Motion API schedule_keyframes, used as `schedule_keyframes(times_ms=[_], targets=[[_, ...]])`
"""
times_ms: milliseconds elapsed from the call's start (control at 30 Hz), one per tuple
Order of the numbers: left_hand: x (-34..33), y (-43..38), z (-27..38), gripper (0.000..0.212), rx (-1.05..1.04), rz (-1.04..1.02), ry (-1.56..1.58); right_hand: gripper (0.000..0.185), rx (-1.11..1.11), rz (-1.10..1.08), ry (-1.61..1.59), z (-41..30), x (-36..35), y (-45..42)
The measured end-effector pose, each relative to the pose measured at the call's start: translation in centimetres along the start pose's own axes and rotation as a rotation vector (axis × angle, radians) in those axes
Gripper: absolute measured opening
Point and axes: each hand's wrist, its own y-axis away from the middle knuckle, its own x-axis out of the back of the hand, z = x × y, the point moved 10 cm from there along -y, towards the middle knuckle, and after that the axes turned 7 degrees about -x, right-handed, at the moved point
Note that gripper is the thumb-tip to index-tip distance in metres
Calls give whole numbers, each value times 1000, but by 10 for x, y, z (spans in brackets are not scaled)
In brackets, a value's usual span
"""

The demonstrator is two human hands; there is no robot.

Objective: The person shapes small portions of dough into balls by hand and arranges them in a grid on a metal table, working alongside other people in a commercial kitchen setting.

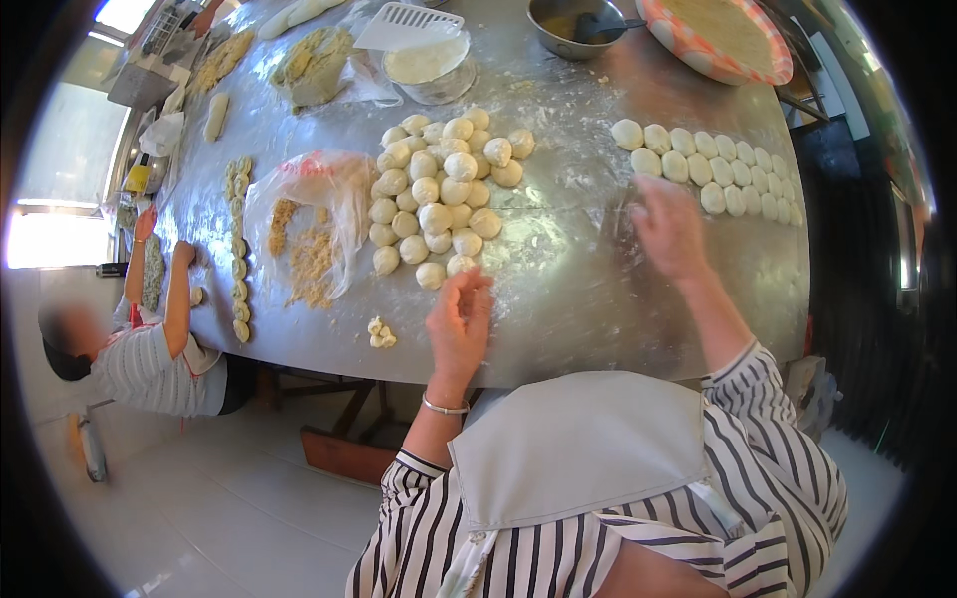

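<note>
My left hand (459,318) is at the near edge of a heap of round dough balls (435,218). Its curled fingertips overlap the nearest ball (460,264); whether they grip it is hidden. Farther right, my right hand (671,230) is slightly blurred over the metal table, thumb and fingers apart, with nothing visible between them. Just beyond its fingertips lie rows of smooth, slightly flattened dough pieces (699,170), one of them (646,162) close to the index finger.
Left of the heap, a clear plastic bag (344,217) holds crumbly filling (310,258). Small dough scraps (381,333) lie nearer me. A co-worker (161,355) stands left beside a line of dough pieces (239,269). Behind are a flour tub (430,86), steel bowl (568,46) and patterned basin (777,63).
</note>
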Motion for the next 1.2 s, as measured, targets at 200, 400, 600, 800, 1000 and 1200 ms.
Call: schedule_keyframes(times_ms=[200,400,600,800,1000,1200], targets=[[47,-55,14,34,-61,98,-287,50,129,19,-231,-124,-60,-62],[42,-100,-7,47,66,1,-416,56,-56,-218,-149,-128,-119,-118],[38,-105,-12,52,84,22,-610,56,-84,-288,-248,-135,-98,-88],[42,-104,-10,49,-67,-1,-597,54,-448,-78,-622,-37,-72,-55],[23,-94,-1,41,119,8,386,48,-334,-82,-149,19,-72,-55],[-47,-61,16,47,105,-279,159,30,-119,-318,-60,-50,-97,22]])
